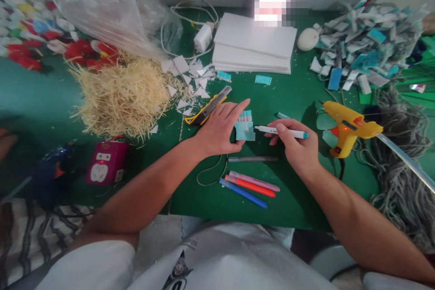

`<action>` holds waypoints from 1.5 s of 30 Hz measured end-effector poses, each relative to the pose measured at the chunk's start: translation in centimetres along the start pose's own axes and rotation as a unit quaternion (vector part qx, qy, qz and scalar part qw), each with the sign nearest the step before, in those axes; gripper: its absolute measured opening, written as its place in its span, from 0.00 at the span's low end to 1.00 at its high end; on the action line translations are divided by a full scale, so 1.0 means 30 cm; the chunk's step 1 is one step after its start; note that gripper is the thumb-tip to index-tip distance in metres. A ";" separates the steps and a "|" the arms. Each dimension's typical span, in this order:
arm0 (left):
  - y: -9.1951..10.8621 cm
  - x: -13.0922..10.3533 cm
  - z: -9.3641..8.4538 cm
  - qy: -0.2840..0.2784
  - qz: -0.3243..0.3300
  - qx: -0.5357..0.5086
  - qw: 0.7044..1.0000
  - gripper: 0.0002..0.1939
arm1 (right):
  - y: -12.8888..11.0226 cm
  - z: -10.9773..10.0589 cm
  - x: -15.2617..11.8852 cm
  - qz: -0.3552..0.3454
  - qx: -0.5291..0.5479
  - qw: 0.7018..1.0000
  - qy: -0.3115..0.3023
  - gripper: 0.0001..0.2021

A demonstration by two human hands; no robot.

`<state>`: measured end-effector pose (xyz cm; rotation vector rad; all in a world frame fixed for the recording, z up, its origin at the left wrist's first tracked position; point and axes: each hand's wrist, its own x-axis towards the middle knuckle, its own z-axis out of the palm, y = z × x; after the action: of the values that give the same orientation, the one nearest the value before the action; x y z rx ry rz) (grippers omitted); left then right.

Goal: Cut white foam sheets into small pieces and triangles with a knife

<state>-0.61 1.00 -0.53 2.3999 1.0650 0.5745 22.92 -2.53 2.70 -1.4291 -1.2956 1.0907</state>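
Observation:
My right hand (295, 142) is closed around a white marker (281, 131) with a teal end; its tip points left at a small light-teal piece (245, 132) on the green table. Against that piece's left side rests my left hand (222, 128), its thumb and forefinger spread around it. Small pink-and-teal strips stand at the piece's upper edge. Under and beyond my left fingers lies a yellow-and-black cutter (210, 105). Below the hands are a grey pen (253, 159) and pink (254, 181), red (250, 186) and blue (243, 193) markers.
White boards (254, 45) lie at the back. A yellow glue gun (350, 127) stands right, near grey yarn (404, 167) and a heap of cut pieces (370, 45). Left are straw shreds (124, 95) and a magenta power box (107, 163). Another person's hand (6, 142) shows far left.

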 end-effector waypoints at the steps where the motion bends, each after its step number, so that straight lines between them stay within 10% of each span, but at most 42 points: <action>1: 0.000 0.000 0.000 0.001 0.003 0.000 1.000 0.48 | 0.002 0.000 0.000 -0.002 0.002 1.000 0.001 0.21; 15: -0.027 -0.016 -0.005 0.050 0.049 -0.039 0.997 0.43 | 0.019 -0.004 -0.003 -0.045 0.027 0.998 0.026 0.23; 24: -0.024 -0.024 -0.011 0.135 0.057 0.043 0.988 0.31 | 0.045 -0.017 0.006 -0.184 -0.035 0.963 0.196 0.16; 32: -0.011 -0.025 -0.017 0.127 0.055 0.053 0.989 0.32 | 0.104 -0.077 0.044 -0.207 -0.410 0.883 0.095 0.16; 45: 0.045 -0.023 -0.025 0.164 0.096 -0.014 0.982 0.15 | 0.030 -0.057 0.013 -0.274 -0.263 0.925 -0.022 0.09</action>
<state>-0.65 -0.18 0.69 2.4533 0.9479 1.0757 24.81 -2.29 2.16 -1.2770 -1.9685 0.4101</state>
